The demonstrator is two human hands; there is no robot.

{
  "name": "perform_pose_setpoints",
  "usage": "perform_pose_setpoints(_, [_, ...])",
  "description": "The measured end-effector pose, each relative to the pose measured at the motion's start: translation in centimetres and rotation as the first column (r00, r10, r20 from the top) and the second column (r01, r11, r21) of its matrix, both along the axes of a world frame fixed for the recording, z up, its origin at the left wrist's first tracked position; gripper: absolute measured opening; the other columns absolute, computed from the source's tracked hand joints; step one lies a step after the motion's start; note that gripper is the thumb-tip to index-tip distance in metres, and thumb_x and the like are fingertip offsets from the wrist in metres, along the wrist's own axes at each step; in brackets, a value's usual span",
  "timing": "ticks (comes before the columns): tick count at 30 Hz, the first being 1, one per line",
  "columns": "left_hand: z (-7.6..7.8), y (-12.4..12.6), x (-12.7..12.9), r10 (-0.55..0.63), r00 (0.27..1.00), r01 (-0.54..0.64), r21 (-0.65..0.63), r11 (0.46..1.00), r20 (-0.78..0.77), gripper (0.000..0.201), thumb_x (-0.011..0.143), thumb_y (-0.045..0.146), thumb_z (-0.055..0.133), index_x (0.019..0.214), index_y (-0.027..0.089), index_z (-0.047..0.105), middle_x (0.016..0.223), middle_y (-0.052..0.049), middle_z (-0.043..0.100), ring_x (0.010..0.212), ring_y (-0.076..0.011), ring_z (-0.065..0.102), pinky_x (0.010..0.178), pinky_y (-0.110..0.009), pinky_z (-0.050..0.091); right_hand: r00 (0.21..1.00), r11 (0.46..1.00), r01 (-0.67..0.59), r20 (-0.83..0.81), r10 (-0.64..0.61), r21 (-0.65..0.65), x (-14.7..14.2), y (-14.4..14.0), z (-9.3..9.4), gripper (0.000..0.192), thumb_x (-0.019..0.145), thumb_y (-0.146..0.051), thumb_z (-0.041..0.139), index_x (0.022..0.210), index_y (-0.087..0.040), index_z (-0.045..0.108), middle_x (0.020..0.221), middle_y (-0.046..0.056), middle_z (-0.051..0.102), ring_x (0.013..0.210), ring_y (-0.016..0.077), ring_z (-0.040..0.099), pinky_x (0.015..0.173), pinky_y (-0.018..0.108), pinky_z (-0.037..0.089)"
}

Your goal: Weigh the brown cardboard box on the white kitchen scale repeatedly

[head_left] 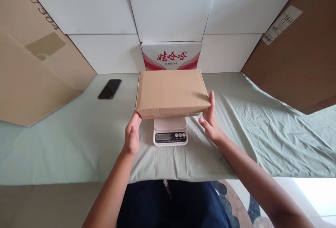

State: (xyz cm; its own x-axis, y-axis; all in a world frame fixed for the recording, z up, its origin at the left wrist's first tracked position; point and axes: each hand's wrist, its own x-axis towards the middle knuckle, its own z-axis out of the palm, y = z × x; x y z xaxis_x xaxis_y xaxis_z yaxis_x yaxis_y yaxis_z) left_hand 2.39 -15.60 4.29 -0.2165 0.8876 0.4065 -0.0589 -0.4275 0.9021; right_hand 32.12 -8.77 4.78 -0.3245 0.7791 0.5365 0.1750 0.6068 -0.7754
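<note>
A closed brown cardboard box (172, 90) is held between my two hands. My left hand (133, 135) grips its near left corner, fingers partly hidden under the edge. On the other side my right hand (210, 119) holds the near right corner, with the thumb apart from the box. Below the box is a white digital kitchen scale (170, 126), its front panel with a display and round buttons facing me. The box hides the rear of the scale, and I cannot tell whether the two touch.
A black phone (110, 89) lies on the green cloth (86, 144) to the left. Behind stands a white and red carton (172, 55) against white panels (170, 7). Large cardboard sheets flank the table at left (34, 74) and right (296, 63).
</note>
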Motion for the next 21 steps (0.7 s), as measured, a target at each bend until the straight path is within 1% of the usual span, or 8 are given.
perform_pose_setpoints(2, [-0.4,-1.1,0.3,-0.010,1.000,0.010,-0.030,1.000,-0.005,0.086,0.091,0.083,0.049,0.152,0.023,0.061,0.162,-0.015,0.055,0.160,-0.0394,0.036,0.131,-0.054,0.032,1.000,1.000,0.021,-0.007,-0.021,-0.005,0.4,-0.7,-0.6,0.102,0.095,-0.078,0.051,0.167,-0.049,-0.015,0.183,-0.012,-0.004,0.172,0.0324,0.000,0.140,0.066,0.010])
perform_pose_setpoints(4, [-0.6,-1.7,0.4,-0.007,1.000,0.006,-0.077,0.997,-0.016,0.084,0.092,0.082,0.047,0.152,0.026,0.061,0.164,-0.013,0.054,0.161,-0.0387,0.035,0.131,-0.054,0.032,0.999,0.999,0.035,-0.021,-0.035,-0.016,0.5,-0.9,-0.8,0.098,0.096,-0.076,0.051,0.168,-0.049,-0.011,0.183,-0.012,-0.002,0.171,0.0326,0.000,0.140,0.065,0.010])
perform_pose_setpoints(7, [-0.7,-1.9,0.3,0.025,0.999,-0.029,-0.141,0.990,-0.027,0.083,0.090,0.084,0.048,0.151,0.029,0.062,0.163,-0.010,0.055,0.161,-0.0374,0.035,0.131,-0.052,0.033,0.998,0.998,0.046,-0.031,-0.047,-0.048,0.1,-1.0,-0.8,0.090,0.099,-0.072,0.050,0.168,-0.052,-0.003,0.182,-0.013,0.002,0.171,0.0328,0.003,0.140,0.065,0.015])
perform_pose_setpoints(9, [-0.5,-1.8,0.3,0.047,0.999,-0.049,-0.150,0.987,-0.020,0.084,0.088,0.085,0.049,0.151,0.030,0.062,0.162,-0.009,0.056,0.161,-0.0370,0.036,0.130,-0.052,0.034,0.998,0.997,0.055,-0.029,-0.057,-0.062,-0.2,-1.2,-0.8,0.088,0.099,-0.071,0.051,0.169,-0.052,0.000,0.182,-0.012,0.004,0.171,0.0340,0.005,0.138,0.067,0.020])
perform_pose_setpoints(11, [-0.3,-1.7,0.3,0.056,0.998,-0.056,-0.152,0.987,-0.009,0.085,0.087,0.086,0.050,0.151,0.030,0.063,0.162,-0.009,0.056,0.160,-0.0370,0.038,0.130,-0.052,0.035,0.997,0.995,0.070,-0.036,-0.072,-0.065,-0.4,-1.3,-0.7,0.088,0.099,-0.072,0.051,0.169,-0.051,0.001,0.182,-0.010,0.008,0.170,0.0356,0.010,0.136,0.068,0.025])
perform_pose_setpoints(15, [0.0,-1.7,0.4,0.060,0.998,-0.060,-0.155,0.986,-0.002,0.088,0.087,0.087,0.050,0.151,0.028,0.062,0.163,-0.010,0.055,0.160,-0.0377,0.037,0.130,-0.052,0.034,0.993,0.993,0.095,-0.058,-0.099,-0.068,-0.5,-1.4,-0.5,0.088,0.098,-0.074,0.049,0.169,-0.051,0.003,0.179,-0.005,0.022,0.165,0.0380,0.026,0.130,0.069,0.035])
perform_pose_setpoints(18, [0.0,-1.7,0.3,0.062,0.998,-0.062,-0.161,0.985,-0.003,0.089,0.086,0.087,0.049,0.152,0.027,0.062,0.165,-0.010,0.053,0.160,-0.0383,0.037,0.131,-0.052,0.033,0.994,0.993,0.095,-0.055,-0.099,-0.072,-0.6,-1.5,-0.3,0.086,0.098,-0.074,0.048,0.169,-0.052,0.005,0.176,-0.003,0.029,0.163,0.0382,0.030,0.127,0.069,0.038])
perform_pose_setpoints(21, [0.1,-1.7,0.2,0.067,0.998,-0.066,-0.159,0.985,0.001,0.090,0.087,0.087,0.049,0.152,0.027,0.061,0.166,-0.010,0.052,0.160,-0.0385,0.037,0.131,-0.052,0.032,0.990,0.993,0.111,-0.083,-0.113,-0.034,-0.7,-1.6,0.0,0.084,0.098,-0.073,0.048,0.168,-0.053,0.007,0.172,-0.002,0.037,0.159,0.0383,0.036,0.125,0.069,0.039])
